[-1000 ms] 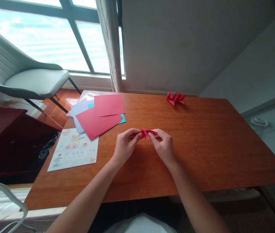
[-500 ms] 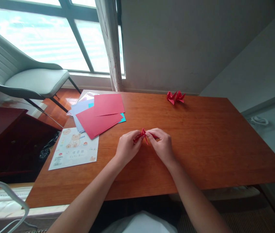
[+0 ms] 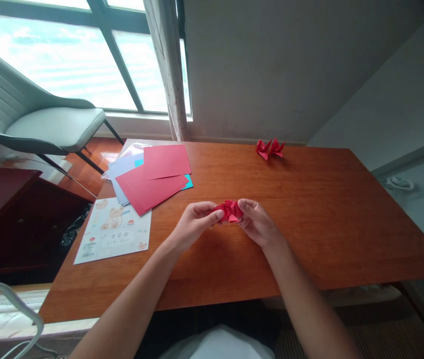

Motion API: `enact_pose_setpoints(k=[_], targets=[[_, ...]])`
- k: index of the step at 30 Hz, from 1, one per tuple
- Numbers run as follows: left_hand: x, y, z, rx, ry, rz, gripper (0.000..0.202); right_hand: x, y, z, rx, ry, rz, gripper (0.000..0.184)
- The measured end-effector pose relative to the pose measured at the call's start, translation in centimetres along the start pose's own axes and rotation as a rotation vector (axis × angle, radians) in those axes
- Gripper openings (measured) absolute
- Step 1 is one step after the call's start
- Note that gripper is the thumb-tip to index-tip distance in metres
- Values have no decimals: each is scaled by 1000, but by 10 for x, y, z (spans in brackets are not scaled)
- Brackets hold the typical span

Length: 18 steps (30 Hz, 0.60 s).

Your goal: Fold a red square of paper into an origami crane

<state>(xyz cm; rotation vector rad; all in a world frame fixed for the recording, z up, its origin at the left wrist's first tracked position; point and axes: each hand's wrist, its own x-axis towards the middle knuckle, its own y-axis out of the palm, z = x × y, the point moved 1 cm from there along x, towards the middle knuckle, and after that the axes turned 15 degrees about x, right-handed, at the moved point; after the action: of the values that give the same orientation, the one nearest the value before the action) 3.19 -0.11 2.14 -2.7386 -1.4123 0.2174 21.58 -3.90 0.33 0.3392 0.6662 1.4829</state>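
Observation:
Between my two hands, over the middle of the wooden table (image 3: 327,224), is a red origami paper piece (image 3: 230,211) with several folded points. My left hand (image 3: 195,223) pinches its left side between thumb and fingers. On the opposite side, my right hand (image 3: 257,223) grips its right edge, thumb on top. Some of the piece is hidden by the fingers. Two red origami figures (image 3: 270,149), alike in colour and apparently touching each other, stand at the table's far edge.
Red paper sheets (image 3: 152,187) overlap pale and turquoise ones at the table's left. A white sheet with a printed bear (image 3: 113,234) lies in front of them. Beyond the left side are a grey chair (image 3: 58,127) and a dark red cabinet (image 3: 10,214). A curtain (image 3: 167,70) hangs by the window.
The red origami piece has been turned, so its broad folded faces now show instead of a narrow edge. My hands have moved slightly apart and changed their hold on it.

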Motion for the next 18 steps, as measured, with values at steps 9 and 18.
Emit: enact_pose_setpoints(k=[9,18], targets=[[1,-5,2,6,-7,26,32,-4,2,0,64,39,19,38],[-4,-7,-7,10,43,19,28,-7,9,5,69,-57,82,41]])
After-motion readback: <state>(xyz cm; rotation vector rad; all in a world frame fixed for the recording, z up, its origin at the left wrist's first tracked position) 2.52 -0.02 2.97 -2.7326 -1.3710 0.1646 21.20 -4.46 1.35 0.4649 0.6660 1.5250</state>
